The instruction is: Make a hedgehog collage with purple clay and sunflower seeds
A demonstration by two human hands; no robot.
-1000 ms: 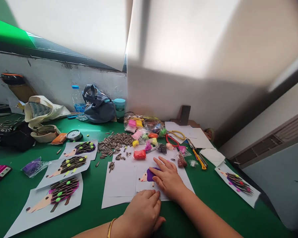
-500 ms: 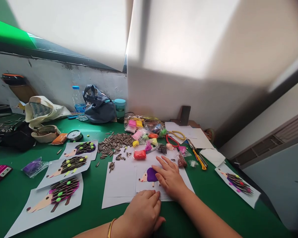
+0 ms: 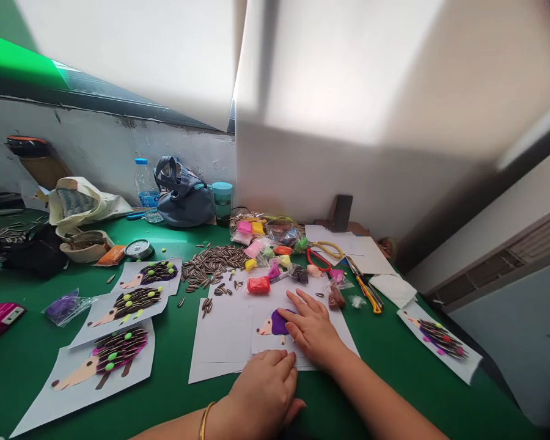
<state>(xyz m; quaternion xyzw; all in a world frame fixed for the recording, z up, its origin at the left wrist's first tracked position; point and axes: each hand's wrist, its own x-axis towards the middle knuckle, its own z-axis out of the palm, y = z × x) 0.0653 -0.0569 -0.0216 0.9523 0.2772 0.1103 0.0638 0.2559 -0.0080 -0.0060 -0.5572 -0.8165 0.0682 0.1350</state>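
Observation:
A small white card with a clay hedgehog point(image 3: 266, 327) lies on larger white sheets point(image 3: 215, 342) in front of me. The hedgehog has a peach face and a flat purple body. My right hand point(image 3: 314, 327) lies over the right part of the purple body, its fingers spread and touching the clay, so that side is hidden. At the card's lower edge rests my left hand point(image 3: 268, 382), fingers stretched out flat and holding nothing. Just beyond the card sit a red clay packet point(image 3: 258, 285) and a heap of striped sunflower seeds point(image 3: 211, 264).
Seed-covered hedgehog cards point(image 3: 114, 360) lie at left, and another hedgehog card point(image 3: 440, 339) at far right. Red-handled scissors point(image 3: 318, 260) and a yellow craft knife point(image 3: 369, 293) lie right of several clay bags. A blue bag point(image 3: 183, 198), a bottle point(image 3: 145, 183) and a teal-lidded cup point(image 3: 222, 201) stand by the wall.
The view has shifted very slightly. Both hands stay in nearly the same place on and beside the hedgehog card.

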